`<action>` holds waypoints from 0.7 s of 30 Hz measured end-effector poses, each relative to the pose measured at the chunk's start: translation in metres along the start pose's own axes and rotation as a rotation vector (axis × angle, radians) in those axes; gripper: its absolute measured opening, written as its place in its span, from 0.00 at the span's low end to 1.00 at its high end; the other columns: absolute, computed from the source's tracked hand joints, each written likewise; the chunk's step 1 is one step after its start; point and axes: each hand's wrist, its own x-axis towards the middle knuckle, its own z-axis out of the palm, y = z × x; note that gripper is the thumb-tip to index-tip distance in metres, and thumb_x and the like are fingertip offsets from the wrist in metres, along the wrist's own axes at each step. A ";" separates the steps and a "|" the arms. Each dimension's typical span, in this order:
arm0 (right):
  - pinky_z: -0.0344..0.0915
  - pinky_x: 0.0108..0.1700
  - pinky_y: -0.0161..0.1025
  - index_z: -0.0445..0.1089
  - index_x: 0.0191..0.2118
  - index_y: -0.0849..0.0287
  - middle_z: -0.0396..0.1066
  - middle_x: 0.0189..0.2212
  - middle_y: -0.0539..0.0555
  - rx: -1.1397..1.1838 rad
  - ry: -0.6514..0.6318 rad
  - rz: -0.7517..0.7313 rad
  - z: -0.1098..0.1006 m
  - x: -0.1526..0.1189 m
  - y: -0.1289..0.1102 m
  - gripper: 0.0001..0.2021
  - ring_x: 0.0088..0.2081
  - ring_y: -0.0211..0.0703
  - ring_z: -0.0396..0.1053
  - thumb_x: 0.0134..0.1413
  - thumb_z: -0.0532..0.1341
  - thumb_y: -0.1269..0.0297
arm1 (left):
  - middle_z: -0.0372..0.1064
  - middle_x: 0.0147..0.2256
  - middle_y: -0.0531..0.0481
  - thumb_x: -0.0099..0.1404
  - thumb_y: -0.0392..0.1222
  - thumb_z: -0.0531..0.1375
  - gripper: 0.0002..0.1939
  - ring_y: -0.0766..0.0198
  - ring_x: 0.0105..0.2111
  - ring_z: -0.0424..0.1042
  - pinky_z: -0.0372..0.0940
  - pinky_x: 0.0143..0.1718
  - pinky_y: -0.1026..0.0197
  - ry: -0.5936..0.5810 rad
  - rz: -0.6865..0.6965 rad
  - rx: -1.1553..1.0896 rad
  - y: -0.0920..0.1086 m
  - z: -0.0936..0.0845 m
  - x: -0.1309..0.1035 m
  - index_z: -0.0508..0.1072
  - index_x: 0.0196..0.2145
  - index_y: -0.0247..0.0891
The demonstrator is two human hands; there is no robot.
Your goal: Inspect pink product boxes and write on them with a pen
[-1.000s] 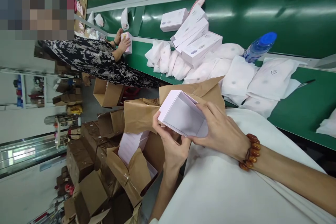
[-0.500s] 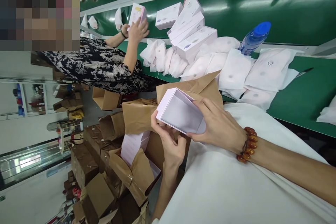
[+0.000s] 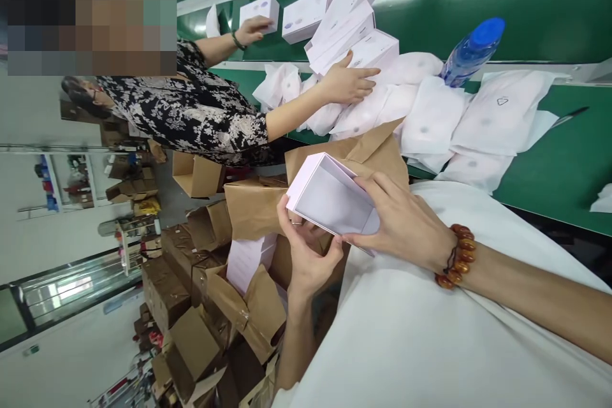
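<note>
Both my hands hold an empty pale pink box tray [image 3: 329, 201], its open side facing me. My right hand [image 3: 406, 229], with an amber bead bracelet on the wrist, grips the tray's near end with fingers along its edge. My left hand [image 3: 306, 258] supports the tray from below, thumb on its side. Under my hands stands an open brown carton [image 3: 258, 204] with more pink boxes [image 3: 246, 258] in it.
A green conveyor table [image 3: 549, 172] carries white pouches [image 3: 430, 121], stacked white boxes [image 3: 354, 25] and a blue-capped bottle [image 3: 471, 51]. A co-worker's hand [image 3: 349, 83] rests on the pouches; the other hand [image 3: 251, 29] is by a box. Several brown cartons [image 3: 191, 306] crowd the floor.
The co-worker has set a box down on the belt and stretched the other hand out onto the pouches. My hands keep the pink tray, barely shifted.
</note>
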 end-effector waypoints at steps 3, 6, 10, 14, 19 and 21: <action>0.79 0.43 0.58 0.67 0.64 0.58 0.73 0.54 0.64 -0.010 0.036 -0.012 0.001 -0.001 -0.002 0.39 0.54 0.69 0.77 0.51 0.74 0.45 | 0.67 0.64 0.42 0.67 0.46 0.73 0.53 0.58 0.50 0.79 0.80 0.50 0.53 0.027 0.024 0.032 0.002 0.003 0.000 0.43 0.75 0.62; 0.79 0.45 0.59 0.65 0.65 0.61 0.72 0.54 0.66 -0.019 0.079 -0.014 0.004 -0.002 -0.006 0.40 0.56 0.71 0.75 0.49 0.72 0.49 | 0.69 0.62 0.43 0.62 0.39 0.74 0.55 0.59 0.47 0.80 0.80 0.46 0.57 0.077 -0.008 0.052 0.007 0.009 0.000 0.45 0.74 0.59; 0.79 0.48 0.62 0.60 0.67 0.62 0.70 0.56 0.69 -0.006 0.072 -0.047 0.010 0.000 -0.006 0.44 0.60 0.74 0.71 0.47 0.73 0.53 | 0.68 0.63 0.41 0.58 0.35 0.73 0.58 0.59 0.46 0.81 0.80 0.42 0.58 0.173 -0.090 0.052 0.013 0.019 -0.003 0.45 0.75 0.58; 0.78 0.54 0.65 0.58 0.69 0.60 0.69 0.56 0.68 0.098 0.069 -0.101 0.010 0.002 0.002 0.45 0.61 0.73 0.71 0.48 0.74 0.54 | 0.67 0.65 0.41 0.56 0.30 0.72 0.59 0.53 0.50 0.82 0.81 0.45 0.52 0.154 -0.070 0.077 0.021 0.022 -0.005 0.48 0.74 0.61; 0.78 0.57 0.63 0.61 0.68 0.57 0.68 0.56 0.64 0.338 0.124 -0.109 -0.007 0.001 -0.003 0.43 0.58 0.66 0.73 0.48 0.74 0.54 | 0.73 0.63 0.48 0.54 0.39 0.79 0.68 0.46 0.59 0.79 0.77 0.60 0.38 0.084 -0.047 -0.049 0.021 -0.003 0.010 0.44 0.79 0.66; 0.79 0.55 0.60 0.62 0.68 0.55 0.68 0.55 0.61 0.455 0.093 -0.124 -0.015 -0.001 -0.010 0.43 0.55 0.62 0.74 0.45 0.74 0.55 | 0.78 0.55 0.51 0.43 0.45 0.83 0.63 0.39 0.60 0.77 0.75 0.60 0.28 -0.018 -0.159 -0.115 0.014 -0.014 0.020 0.63 0.73 0.63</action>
